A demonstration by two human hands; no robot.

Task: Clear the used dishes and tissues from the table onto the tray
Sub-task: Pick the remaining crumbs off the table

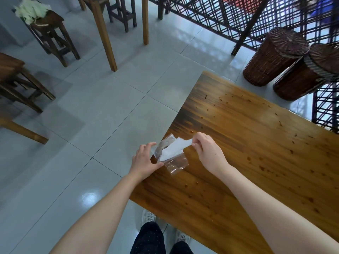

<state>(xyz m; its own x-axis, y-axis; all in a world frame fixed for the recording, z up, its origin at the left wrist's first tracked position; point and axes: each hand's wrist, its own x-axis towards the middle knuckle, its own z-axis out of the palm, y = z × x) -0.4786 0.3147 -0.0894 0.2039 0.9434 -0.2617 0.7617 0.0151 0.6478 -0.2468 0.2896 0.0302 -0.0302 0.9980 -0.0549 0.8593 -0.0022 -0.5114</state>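
Crumbed table (pixel 256 143), tiled floor (pixel 100 107), right hand (pixel 207 151) pinching tissue (pixel 174 150), left hand (pixel 145 158) seemingly gripping wrapper (pixel 178 165)

At the edge of the wooden table (pixel 256 143)
Left hand (pixel 145 160) holds a clear plastic wrapper (pixel 177 164); right hand (pixel 207 151) pinches a white tissue (pixel 172 150) lying across it.
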